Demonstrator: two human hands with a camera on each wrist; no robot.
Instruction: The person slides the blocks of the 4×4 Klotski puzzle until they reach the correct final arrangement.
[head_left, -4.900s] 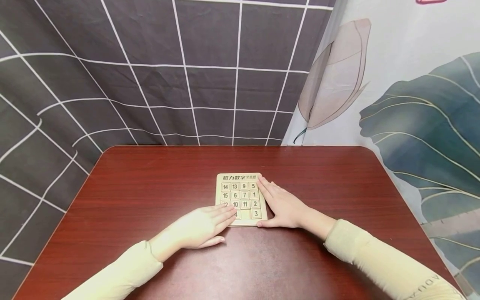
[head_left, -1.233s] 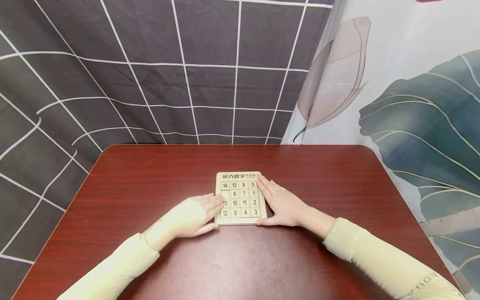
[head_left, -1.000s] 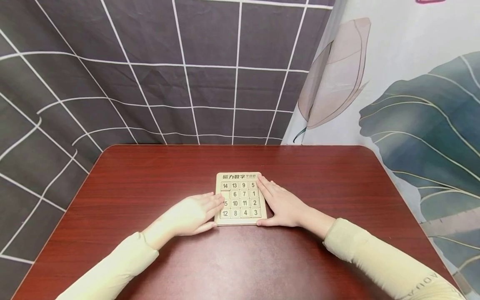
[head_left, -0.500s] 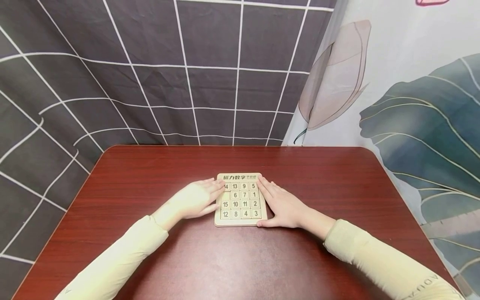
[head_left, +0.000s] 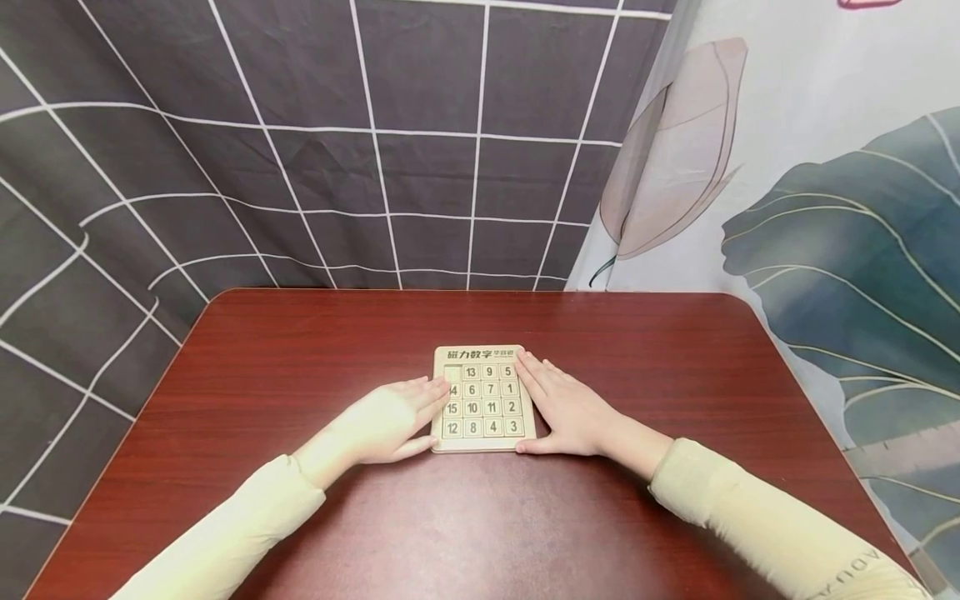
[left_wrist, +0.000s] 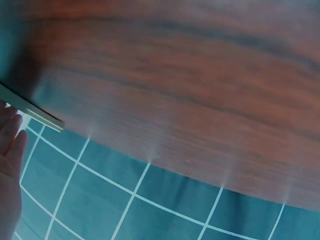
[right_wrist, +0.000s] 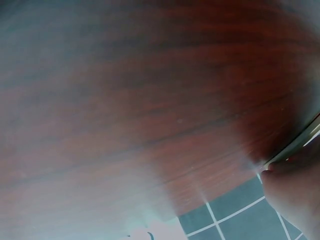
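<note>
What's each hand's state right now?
Left hand: open, fingertips on the beige square sliding-number puzzle.
Right hand: open, touching its right edge.

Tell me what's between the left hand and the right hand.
The number puzzle lies there, with the left hand over its left edge and the right hand at its right edge; the head view shows this.
</note>
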